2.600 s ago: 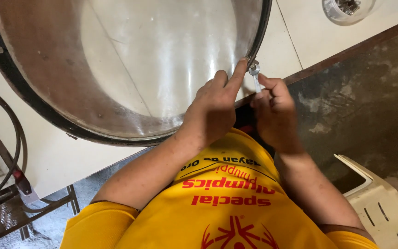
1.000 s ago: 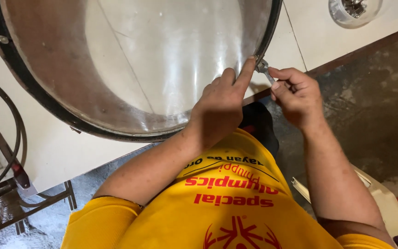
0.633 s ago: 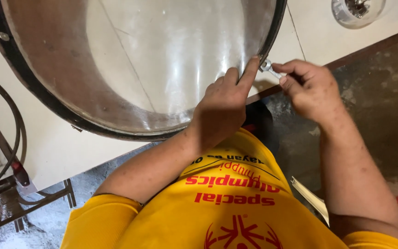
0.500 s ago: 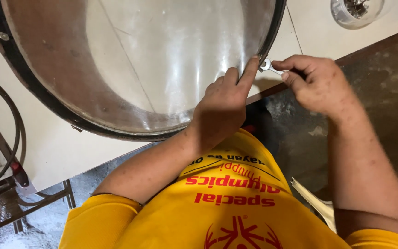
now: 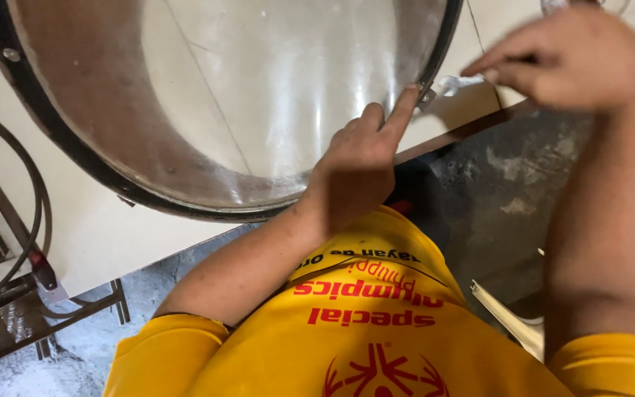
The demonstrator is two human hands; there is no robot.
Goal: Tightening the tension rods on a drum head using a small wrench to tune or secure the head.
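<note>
A large round drum with a dark rim and a clear, shiny skin lies on a white table. My left hand rests at its near right edge. Its index fingertip presses on the rim beside a small metal lug, and the other fingers are loosely curled with nothing seen in them. My right hand is blurred at the upper right, its fingers pinched on a small silvery metal tool that reaches toward the lug.
The white table ends in a dark edge above a rough concrete floor. Black cables and a metal rack are at the left. Part of a white plastic seat shows by my right arm.
My right hand has swung up and to the right with the tool, away from my body. My left index finger has stayed on the rim.
</note>
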